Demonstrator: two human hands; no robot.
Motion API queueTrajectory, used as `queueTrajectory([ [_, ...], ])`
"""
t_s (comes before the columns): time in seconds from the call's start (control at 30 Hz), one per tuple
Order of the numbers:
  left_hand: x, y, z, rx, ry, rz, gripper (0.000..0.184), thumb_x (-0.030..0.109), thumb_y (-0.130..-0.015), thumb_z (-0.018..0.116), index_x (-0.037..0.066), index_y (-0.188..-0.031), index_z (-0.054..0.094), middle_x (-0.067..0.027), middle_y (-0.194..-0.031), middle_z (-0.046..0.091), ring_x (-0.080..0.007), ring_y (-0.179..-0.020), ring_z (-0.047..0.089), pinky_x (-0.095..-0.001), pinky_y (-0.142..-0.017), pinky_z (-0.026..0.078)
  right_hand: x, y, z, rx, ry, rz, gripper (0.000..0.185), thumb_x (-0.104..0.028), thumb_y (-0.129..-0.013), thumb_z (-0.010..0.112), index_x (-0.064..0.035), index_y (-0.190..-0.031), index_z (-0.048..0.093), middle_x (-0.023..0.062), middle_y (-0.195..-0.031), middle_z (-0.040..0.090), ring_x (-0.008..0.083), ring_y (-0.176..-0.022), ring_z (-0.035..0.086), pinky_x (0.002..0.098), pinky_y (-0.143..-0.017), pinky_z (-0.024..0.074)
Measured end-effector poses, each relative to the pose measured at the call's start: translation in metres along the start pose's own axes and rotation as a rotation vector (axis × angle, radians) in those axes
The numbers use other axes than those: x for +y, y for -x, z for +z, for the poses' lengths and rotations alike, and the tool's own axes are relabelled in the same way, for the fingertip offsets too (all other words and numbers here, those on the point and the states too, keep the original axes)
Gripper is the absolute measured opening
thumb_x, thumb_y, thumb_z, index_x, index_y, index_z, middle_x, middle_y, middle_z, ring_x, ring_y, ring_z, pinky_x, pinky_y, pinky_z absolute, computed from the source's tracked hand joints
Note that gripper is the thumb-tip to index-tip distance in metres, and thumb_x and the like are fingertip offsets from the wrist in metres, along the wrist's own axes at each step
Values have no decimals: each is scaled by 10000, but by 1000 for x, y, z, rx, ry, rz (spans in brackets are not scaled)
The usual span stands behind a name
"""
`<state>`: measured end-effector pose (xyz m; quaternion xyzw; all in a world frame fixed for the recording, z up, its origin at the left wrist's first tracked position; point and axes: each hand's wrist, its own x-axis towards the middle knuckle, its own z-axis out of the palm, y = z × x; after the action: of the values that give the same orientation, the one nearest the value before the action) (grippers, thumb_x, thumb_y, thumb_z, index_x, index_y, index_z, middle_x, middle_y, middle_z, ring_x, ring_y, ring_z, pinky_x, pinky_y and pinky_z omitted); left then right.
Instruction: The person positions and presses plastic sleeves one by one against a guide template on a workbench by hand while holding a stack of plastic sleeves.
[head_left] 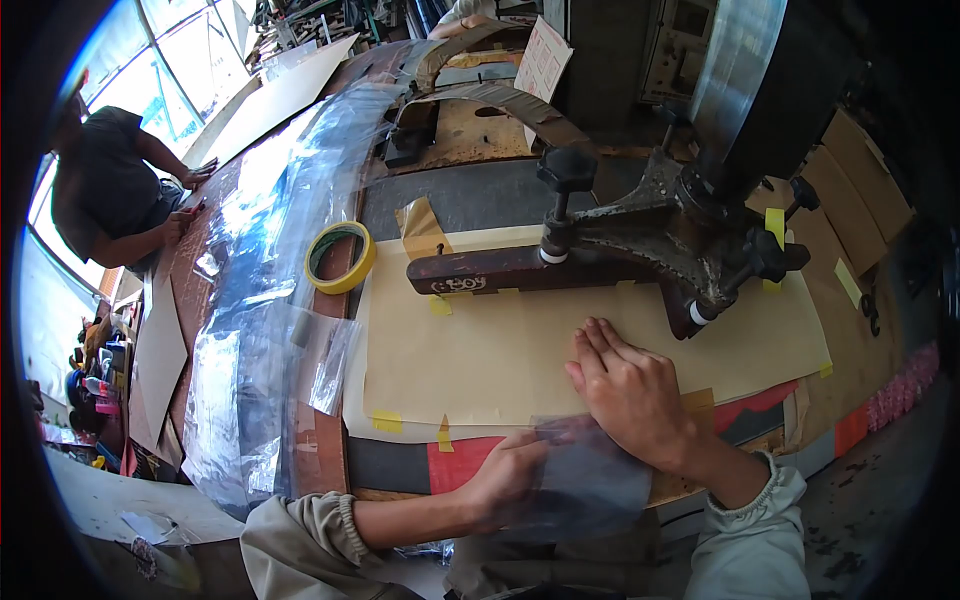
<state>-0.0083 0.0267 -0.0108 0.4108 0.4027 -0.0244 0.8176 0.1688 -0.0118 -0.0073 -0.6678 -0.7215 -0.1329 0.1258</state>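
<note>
My right hand (632,398) lies flat, fingers stretched out together, on a large sheet of tan paper (460,360) taped to the bench with bits of yellow tape. Nothing shows between its fingers. Near the paper's front edge, my left hand (515,468) holds a clear plastic sheet (590,485), which hangs under my right wrist and partly covers the left fingers. Beyond my hands, a dark bar (520,272) of a metal clamping frame (670,225) rests over the paper.
A yellow tape roll (341,257) sits left of the paper, beside layered clear plastic (240,370). At the far left a co-worker (120,190) leans on the bench. A thick metal column (760,90) rises at the right. Behind are curved strips (510,105) and a cardboard piece (543,65).
</note>
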Motion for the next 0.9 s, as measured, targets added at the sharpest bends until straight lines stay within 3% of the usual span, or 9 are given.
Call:
queueTrajectory([
  [0.27,-1,0,-1,25,-170,41,683,46,-615,773,25,-1238,491,-109,-1208,492,-224,-1112,498,-308,-930,434,0,1,2,-3,1,0,341,-219,-839,563,75,-1009,601,224,-1045,621,268,-1020,607,305,-783,531],
  [0.43,9,3,8,19,504,-128,639,75,-648,775,21,-1221,499,-101,-1206,490,-217,-1114,502,-306,-920,447,0,0,2,4,12,-1,341,-219,-838,562,75,-1005,606,226,-1040,623,267,-1017,609,305,-781,532],
  [0.53,14,4,9,21,514,-170,571,56,-694,746,24,-1210,506,-93,-1203,487,-205,-1109,504,-303,-910,460,-1,0,1,1,18,1,341,-219,-838,562,74,-1007,607,224,-1037,625,266,-1015,610,304,-781,532],
  [0.6,2,1,4,-32,288,-10,565,57,-697,744,24,-1209,507,-93,-1207,484,-206,-1098,510,-303,-910,461,-1,0,1,0,30,-3,342,-219,-837,563,73,-1011,607,222,-1036,626,264,-1015,611,305,-782,532],
  [0.7,-5,-3,0,0,24,45,603,70,-665,766,21,-1209,509,-103,-1203,494,-215,-1081,521,-309,-908,456,-1,0,2,-1,26,-2,343,-218,-838,561,72,-1015,606,221,-1038,626,263,-1017,610,305,-782,532],
  [0.87,-21,-8,8,36,-67,408,248,192,-905,473,56,-1098,550,7,-749,535,-54,-568,490,-217,-471,402,-1,1,2,-1,29,0,341,-217,-840,557,71,-1017,606,220,-1041,626,262,-1017,610,307,-783,532],
  [0.9,-25,-12,3,27,-117,439,247,195,-905,477,57,-1097,551,8,-743,534,-53,-561,488,-216,-465,399,-1,1,2,-1,29,0,341,-217,-841,556,71,-1016,605,220,-1041,626,262,-1016,611,308,-783,532],
])
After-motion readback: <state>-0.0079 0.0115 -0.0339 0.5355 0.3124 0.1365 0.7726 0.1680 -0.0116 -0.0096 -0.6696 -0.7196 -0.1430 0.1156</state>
